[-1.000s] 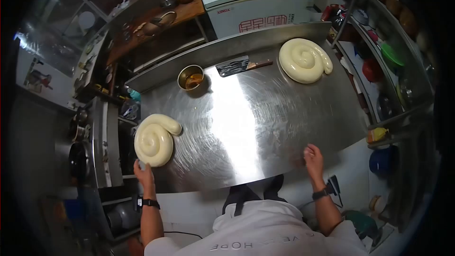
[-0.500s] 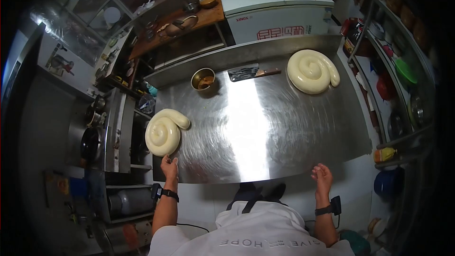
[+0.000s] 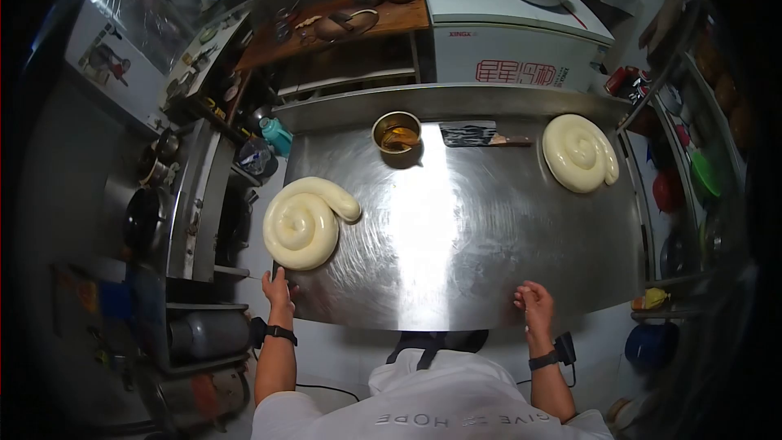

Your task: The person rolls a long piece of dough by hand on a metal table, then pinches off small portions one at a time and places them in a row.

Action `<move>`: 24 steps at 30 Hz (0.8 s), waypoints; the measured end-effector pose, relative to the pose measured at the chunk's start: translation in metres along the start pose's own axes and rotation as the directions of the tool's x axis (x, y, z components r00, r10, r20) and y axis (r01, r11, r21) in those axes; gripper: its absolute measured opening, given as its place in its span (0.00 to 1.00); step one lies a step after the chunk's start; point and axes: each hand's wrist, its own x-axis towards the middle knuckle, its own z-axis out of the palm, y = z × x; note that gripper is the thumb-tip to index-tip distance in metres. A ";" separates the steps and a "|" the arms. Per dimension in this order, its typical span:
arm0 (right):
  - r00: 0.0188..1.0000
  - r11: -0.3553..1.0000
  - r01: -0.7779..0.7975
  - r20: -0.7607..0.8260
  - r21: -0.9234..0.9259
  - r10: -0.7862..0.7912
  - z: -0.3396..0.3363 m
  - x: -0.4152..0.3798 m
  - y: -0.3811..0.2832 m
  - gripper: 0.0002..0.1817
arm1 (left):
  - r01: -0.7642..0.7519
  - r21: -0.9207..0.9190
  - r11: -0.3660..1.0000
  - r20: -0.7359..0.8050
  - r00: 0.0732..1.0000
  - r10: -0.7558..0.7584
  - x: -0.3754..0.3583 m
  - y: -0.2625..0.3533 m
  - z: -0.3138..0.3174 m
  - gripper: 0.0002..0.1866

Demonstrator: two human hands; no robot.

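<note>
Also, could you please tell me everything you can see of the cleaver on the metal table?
The cleaver lies flat near the back of the metal table, touching only its surface. Its broad, roughly rectangular blade, mottled dark and pale, points left; its brown, wood-like handle points right. No hand touches it.

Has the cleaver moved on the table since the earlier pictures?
No. Judged against the raised steel back edge, the cleaver lies in the same place, between the metal pot and the right-hand dough coil.
</note>
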 end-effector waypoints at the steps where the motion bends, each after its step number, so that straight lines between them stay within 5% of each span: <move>1: 0.999 1.000 -0.025 0.039 -0.006 0.025 0.024 -0.002 -0.007 0.17 | -0.002 -0.015 1.000 -0.017 1.000 0.002 0.007 0.002 -0.001 0.39; 9: 0.944 0.977 -0.041 0.312 -0.211 0.107 0.195 0.010 -0.028 0.20 | 0.055 -0.130 0.990 0.173 0.984 -0.032 0.053 0.033 0.006 0.40; 13: 0.865 0.910 0.268 0.494 -0.315 -0.083 0.286 0.044 -0.022 0.27 | 0.146 -0.123 0.982 0.372 0.924 -0.090 0.080 0.045 0.019 0.32; 14: 0.860 0.894 0.259 0.509 -0.366 -0.041 0.310 0.054 -0.025 0.29 | 0.204 -0.119 0.972 0.297 0.941 -0.161 0.074 0.052 0.027 0.28; 18: 0.814 0.734 0.495 0.544 -0.465 -0.205 0.399 0.077 -0.018 0.36 | 0.253 -0.197 0.947 0.472 0.871 -0.135 0.085 0.043 0.022 0.33; 20: 0.793 0.710 0.471 0.604 -0.523 -0.081 0.429 0.086 -0.010 0.37 | 0.376 -0.460 0.804 0.571 0.819 -0.056 0.059 0.058 0.030 0.34; 24: 0.744 0.697 0.427 0.662 -0.576 0.090 0.460 0.074 -0.036 0.34 | 0.418 -0.371 0.829 0.612 0.781 -0.120 0.069 0.043 0.037 0.35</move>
